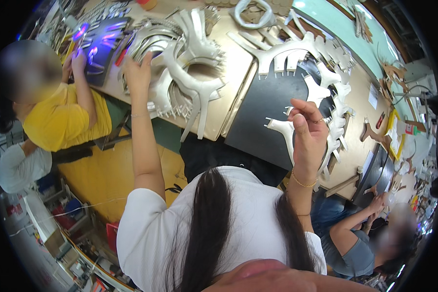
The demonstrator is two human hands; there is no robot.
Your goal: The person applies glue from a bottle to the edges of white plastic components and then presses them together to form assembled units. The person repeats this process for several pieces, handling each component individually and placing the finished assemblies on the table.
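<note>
My left hand (138, 73) reaches to the left edge of a heap of cream-white, curved, branching pieces (192, 78). Its thumb and forefinger are apart, and I see nothing held between them. Above a black mat (258, 97) hovers my right hand (310, 129), its fingers loosely bent and the thumb apart from them, with nothing visible in the grasp. Beneath and beside it lies a Y-shaped white piece (283, 128) with small pins at its end. More such pieces (297, 48) form an overlapping row along the mat's far and right sides.
A person in a yellow top (65, 119) works at a dark mat (102, 48) on the left. Another person in a grey top (353, 253) sits at the lower right. A white ring-shaped bundle (253, 14) and a yellow-edged tray (394, 136) stand on the table.
</note>
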